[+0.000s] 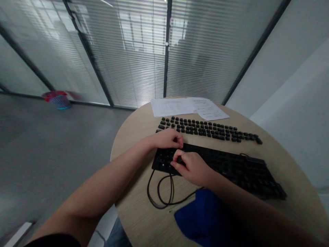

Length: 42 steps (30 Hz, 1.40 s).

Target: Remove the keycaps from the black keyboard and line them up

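Observation:
A black keyboard point(221, 159) lies at a slant on the round table, with some key positions at its left end looking bare. My left hand point(169, 138) curls at the keyboard's far edge near that end, thumb and fingers closed together; what they hold, if anything, is hidden. Just nearer to me, my right hand point(191, 164) is pinched low over the keys, with a dark spot between the fingers too small to name. Beyond the keyboard, black keycaps point(203, 128) are laid out in rows. The left forearm crosses near the left end of these rows.
Printed paper sheets point(174, 107) lie at the table's far side. A black cable point(158, 207) loops in front of the keyboard. Blue cloth point(203, 216) lies under my right forearm. On the floor stands a basket point(60, 102) with a red liner, beside the glass partition point(138, 61).

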Available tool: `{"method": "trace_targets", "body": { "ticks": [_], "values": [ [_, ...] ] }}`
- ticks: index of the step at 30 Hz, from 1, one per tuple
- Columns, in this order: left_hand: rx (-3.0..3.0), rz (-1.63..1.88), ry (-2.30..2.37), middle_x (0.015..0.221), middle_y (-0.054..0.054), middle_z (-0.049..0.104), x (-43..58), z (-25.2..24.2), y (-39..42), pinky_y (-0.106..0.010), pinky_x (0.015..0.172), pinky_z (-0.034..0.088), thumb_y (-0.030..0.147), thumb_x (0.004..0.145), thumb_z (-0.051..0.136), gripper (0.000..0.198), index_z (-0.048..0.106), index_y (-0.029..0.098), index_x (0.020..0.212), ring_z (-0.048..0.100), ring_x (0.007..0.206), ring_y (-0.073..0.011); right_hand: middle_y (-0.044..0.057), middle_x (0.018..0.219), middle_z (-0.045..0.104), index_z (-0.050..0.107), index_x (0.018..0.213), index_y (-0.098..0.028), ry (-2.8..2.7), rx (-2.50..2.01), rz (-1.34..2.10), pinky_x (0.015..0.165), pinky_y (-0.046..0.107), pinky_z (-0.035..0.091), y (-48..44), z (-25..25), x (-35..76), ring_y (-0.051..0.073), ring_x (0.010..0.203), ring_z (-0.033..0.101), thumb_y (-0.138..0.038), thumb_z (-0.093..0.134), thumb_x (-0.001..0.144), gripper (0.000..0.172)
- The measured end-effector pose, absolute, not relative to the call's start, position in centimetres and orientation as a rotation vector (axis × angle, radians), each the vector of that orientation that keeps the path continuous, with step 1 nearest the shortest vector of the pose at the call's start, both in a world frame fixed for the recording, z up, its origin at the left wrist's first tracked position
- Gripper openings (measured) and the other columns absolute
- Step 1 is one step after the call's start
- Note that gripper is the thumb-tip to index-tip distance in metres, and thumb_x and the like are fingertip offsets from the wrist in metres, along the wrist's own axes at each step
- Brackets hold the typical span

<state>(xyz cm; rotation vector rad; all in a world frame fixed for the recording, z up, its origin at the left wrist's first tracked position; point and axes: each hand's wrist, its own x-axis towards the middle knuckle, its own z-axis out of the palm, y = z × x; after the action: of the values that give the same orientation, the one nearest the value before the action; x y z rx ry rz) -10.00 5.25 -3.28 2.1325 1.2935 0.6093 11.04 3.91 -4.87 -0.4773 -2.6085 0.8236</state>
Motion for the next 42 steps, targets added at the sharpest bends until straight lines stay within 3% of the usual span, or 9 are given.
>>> {"method": "trace_targets", "body": {
  "ticks": [7,12,18,27,36,42],
  "values": [
    [2.102,0.621,1.296,0.074,0.001,0.073,-10.2,-3.3,5.5,-0.024,0.066,0.047,0.016,0.084,0.071,0.005,0.076,0.017,0.083,0.065,0.068,-0.0112,-0.003,0.064,0.061,0.064,0.089,-0.022,-2.552,-0.535,0.846,0.061,0.028,0.033,4.1,-4.6,10.7,0.016,0.060,0.056,-0.025,0.064,0.097,0.008],
    [2.086,0.616,1.279,0.074,0.001,0.073,-10.3,-3.1,5.4,-0.024,0.067,0.047,0.019,0.084,0.071,0.006,0.076,0.017,0.082,0.064,0.068,-0.0112,-0.006,0.058,0.052,0.060,0.087,-0.023,-2.429,-0.569,1.057,0.057,0.028,0.033,4.7,-5.2,11.1,0.014,0.052,0.049,-0.030,0.061,0.097,0.012],
    [2.098,0.611,1.261,0.075,0.001,0.073,-10.3,-3.2,5.4,-0.025,0.070,0.047,0.023,0.085,0.072,0.008,0.076,0.017,0.082,0.064,0.068,-0.0115,-0.006,0.060,0.053,0.058,0.092,-0.023,-2.266,-0.599,1.220,0.058,0.028,0.038,5.2,-6.6,11.4,0.015,0.055,0.051,-0.037,0.058,0.099,0.016],
    [2.197,0.615,1.281,0.076,0.000,0.073,-10.4,-2.9,5.3,-0.026,0.068,0.045,0.025,0.085,0.069,0.011,0.078,0.018,0.084,0.063,0.069,-0.0122,-0.005,0.056,0.052,0.056,0.086,-0.023,-2.332,-0.665,1.179,0.057,0.029,0.037,5.0,-6.1,11.5,0.015,0.052,0.050,-0.038,0.053,0.099,0.020],
    [2.254,0.571,1.333,0.073,0.001,0.070,-11.1,-3.2,5.5,-0.027,0.068,0.041,0.016,0.078,0.070,0.010,0.078,0.019,0.082,0.059,0.067,-0.0120,0.001,0.069,0.064,0.059,0.082,-0.022,-2.635,-0.517,0.761,0.058,0.030,0.036,4.1,-5.1,11.9,0.016,0.055,0.057,-0.030,0.055,0.097,0.017],
    [2.240,0.536,1.324,0.074,0.001,0.071,-11.0,-3.0,5.3,-0.029,0.071,0.043,0.016,0.079,0.068,0.013,0.079,0.019,0.084,0.061,0.070,-0.0135,0.001,0.071,0.063,0.059,0.079,-0.022,-2.506,-0.478,0.812,0.055,0.028,0.037,4.3,-5.5,12.2,0.014,0.054,0.055,-0.029,0.057,0.096,0.019]
  ]
}}
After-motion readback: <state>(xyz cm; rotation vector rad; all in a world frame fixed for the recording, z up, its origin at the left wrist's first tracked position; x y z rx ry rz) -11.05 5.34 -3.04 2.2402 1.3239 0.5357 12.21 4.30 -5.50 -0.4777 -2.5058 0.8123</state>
